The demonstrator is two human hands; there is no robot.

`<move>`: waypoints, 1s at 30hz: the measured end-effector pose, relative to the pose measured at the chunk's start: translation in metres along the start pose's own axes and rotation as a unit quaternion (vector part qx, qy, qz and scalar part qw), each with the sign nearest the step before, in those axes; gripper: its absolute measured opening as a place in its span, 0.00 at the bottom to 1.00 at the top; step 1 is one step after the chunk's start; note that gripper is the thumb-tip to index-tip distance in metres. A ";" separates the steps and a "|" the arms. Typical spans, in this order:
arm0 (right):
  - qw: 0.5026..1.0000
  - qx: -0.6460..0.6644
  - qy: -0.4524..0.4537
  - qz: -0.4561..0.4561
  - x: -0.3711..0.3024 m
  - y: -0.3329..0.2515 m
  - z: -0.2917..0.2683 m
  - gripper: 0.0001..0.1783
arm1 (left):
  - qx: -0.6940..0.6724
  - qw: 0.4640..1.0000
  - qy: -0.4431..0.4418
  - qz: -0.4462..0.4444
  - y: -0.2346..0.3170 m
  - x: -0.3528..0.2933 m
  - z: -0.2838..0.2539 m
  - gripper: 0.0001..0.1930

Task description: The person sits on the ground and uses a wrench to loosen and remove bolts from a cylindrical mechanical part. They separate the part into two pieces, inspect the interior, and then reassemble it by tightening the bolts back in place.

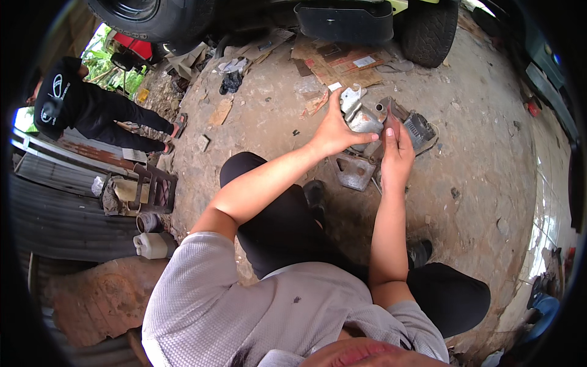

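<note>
My left hand is closed around a silvery metal housing with a bracket-like upper end, holding it tilted above the floor. Close against its right side, my right hand pinches a thin reddish-brown piece, like a folded sheet; its exact kind does not show. Beneath the hands, a greasy grey metal part with a flat face lies on the ground. A dark ribbed engine-like part sits just beyond my right hand, partly covered by it.
Flattened cardboard lies on the dirt floor ahead, under a raised vehicle with a tyre. At the left stands a person in black. A plastic crate and a whitish jug line the corrugated metal wall.
</note>
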State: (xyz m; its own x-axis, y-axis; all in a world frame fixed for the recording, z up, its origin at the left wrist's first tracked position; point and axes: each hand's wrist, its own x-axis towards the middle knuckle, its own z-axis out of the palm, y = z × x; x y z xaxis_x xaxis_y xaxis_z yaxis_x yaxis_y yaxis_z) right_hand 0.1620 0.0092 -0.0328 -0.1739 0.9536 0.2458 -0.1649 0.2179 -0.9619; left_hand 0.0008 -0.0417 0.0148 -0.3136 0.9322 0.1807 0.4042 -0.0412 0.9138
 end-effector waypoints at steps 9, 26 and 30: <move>0.995 -0.017 -0.046 -0.084 0.001 -0.009 -0.008 0.19 | 0.119 0.993 0.009 0.020 -0.010 0.002 -0.006 0.69; 0.998 0.006 -0.040 -0.042 -0.002 -0.004 -0.009 0.21 | 0.092 0.995 -0.026 0.002 -0.015 0.004 -0.004 0.68; 0.999 0.026 -0.033 0.018 -0.002 0.013 -0.008 0.20 | 0.147 0.989 -0.016 0.025 -0.020 0.006 -0.005 0.67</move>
State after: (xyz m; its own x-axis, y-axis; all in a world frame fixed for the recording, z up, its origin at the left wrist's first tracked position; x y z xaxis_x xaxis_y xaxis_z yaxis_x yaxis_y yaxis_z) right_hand 0.1679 0.0121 -0.0469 -0.2439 0.9447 0.2194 -0.2075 0.1702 -0.9633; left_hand -0.0138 -0.0376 -0.0006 -0.2616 0.9429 0.2063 0.6517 0.0149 0.7584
